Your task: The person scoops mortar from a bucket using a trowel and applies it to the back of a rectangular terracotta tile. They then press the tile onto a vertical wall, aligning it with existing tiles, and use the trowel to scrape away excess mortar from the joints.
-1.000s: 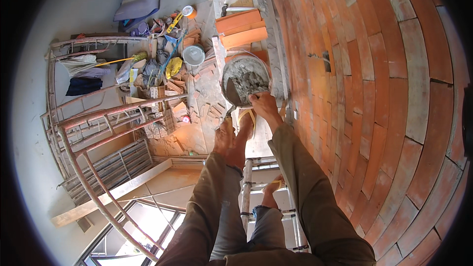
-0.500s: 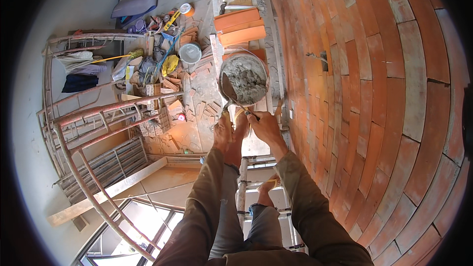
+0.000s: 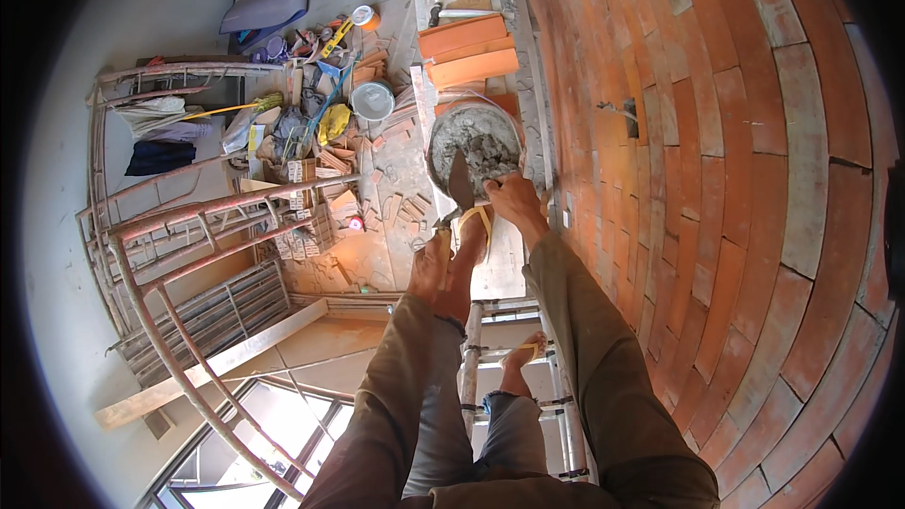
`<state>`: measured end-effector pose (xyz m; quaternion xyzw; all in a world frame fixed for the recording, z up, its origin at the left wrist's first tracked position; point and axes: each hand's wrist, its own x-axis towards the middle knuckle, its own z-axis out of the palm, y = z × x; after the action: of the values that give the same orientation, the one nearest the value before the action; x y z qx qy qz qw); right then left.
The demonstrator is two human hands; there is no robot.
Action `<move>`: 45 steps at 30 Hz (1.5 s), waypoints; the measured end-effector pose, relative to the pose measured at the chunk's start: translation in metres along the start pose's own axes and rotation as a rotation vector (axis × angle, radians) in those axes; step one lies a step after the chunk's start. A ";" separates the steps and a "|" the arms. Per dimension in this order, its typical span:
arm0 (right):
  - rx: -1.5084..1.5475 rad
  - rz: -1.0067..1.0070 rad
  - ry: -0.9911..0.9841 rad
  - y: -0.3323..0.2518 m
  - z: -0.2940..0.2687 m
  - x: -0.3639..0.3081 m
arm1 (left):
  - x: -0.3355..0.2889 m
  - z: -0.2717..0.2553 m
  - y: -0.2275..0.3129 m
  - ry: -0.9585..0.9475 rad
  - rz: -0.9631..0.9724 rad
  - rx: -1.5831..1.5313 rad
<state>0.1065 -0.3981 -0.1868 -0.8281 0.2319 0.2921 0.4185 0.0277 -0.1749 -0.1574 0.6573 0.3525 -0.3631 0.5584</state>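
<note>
Our left hand (image 3: 430, 264) grips the trowel (image 3: 460, 180), which reaches over the near edge of the bucket (image 3: 432, 162), while our right hand (image 3: 515, 202) curls at the bucket's near-right edge, holding what we cannot tell.

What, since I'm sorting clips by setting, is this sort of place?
Probably an indoor building site: there's a bucket of mortar, a metal scaffold frame and a terracotta-clad wall.

Orange and grey, dabbed yellow

We see grey mortar (image 3: 485, 144), a grey-brown trowel (image 3: 460, 182) and a pale bucket (image 3: 433, 165). Our sleeves (image 3: 594, 330) are olive brown, our jeans (image 3: 437, 424) blue-grey, our sandal straps (image 3: 483, 213) yellow. The wall (image 3: 749, 179) runs in orange courses with whitish patches. We have orange tiles (image 3: 467, 35), a yellow bag (image 3: 333, 123), navy cloth (image 3: 158, 158) and a reddish scaffold (image 3: 179, 222).
</note>
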 end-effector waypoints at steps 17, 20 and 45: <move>0.087 0.059 0.146 0.003 -0.015 0.007 | 0.004 0.002 -0.025 0.096 0.403 0.427; 0.081 -0.020 0.148 -0.005 -0.027 -0.025 | -0.017 0.024 -0.011 0.312 0.689 0.800; -0.062 -0.102 0.215 -0.030 0.004 -0.034 | -0.064 0.053 0.035 0.369 0.557 0.901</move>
<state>0.1000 -0.3736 -0.1491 -0.8779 0.2239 0.1873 0.3797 0.0221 -0.2352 -0.0906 0.9518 0.0674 -0.1955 0.2264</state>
